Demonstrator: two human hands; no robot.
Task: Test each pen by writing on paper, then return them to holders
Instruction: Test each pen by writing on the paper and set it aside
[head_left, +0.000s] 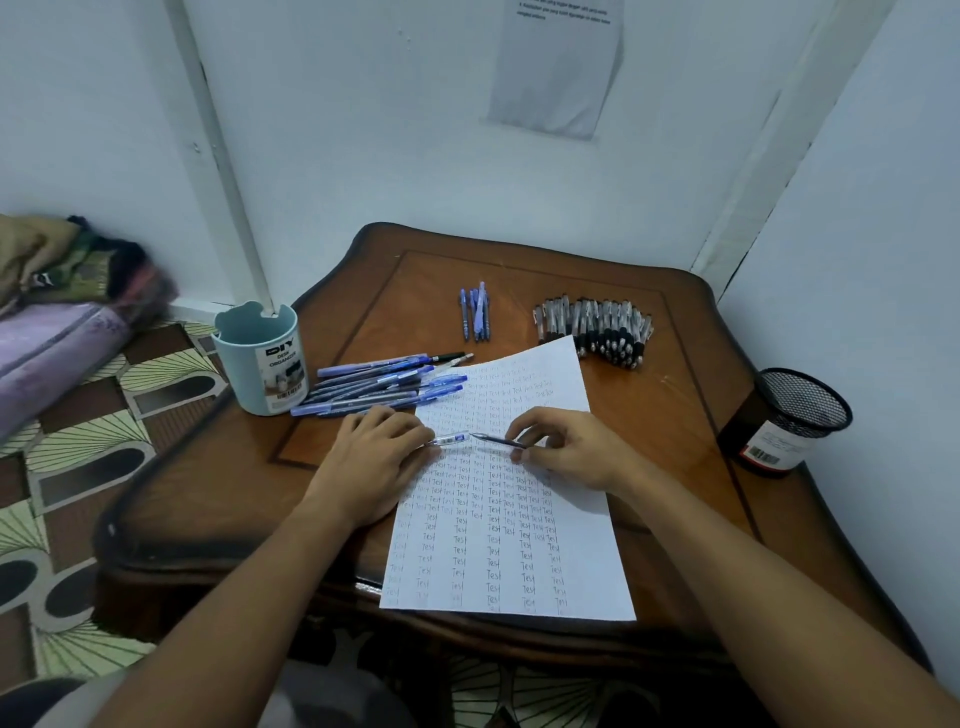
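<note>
A white sheet of paper (540, 571) covered with rows of the word "Test" lies on the wooden table (675, 415). My right hand (566, 452) pinches a dark pen (496, 441) whose tip points left over the paper. My left hand (374, 457) holds a clear pen cap (449, 440) just left of that tip, a small gap between them. A heap of blue pens (384, 387) lies beside the teal desk organizer (262, 358). A black mesh holder (789, 421) stands at the table's right edge.
A few blue pens (475, 312) lie at the table's far middle, and a row of several black-grip pens (597, 332) sits to their right. Walls close in behind and to the right. Bedding and a patterned floor lie left of the table.
</note>
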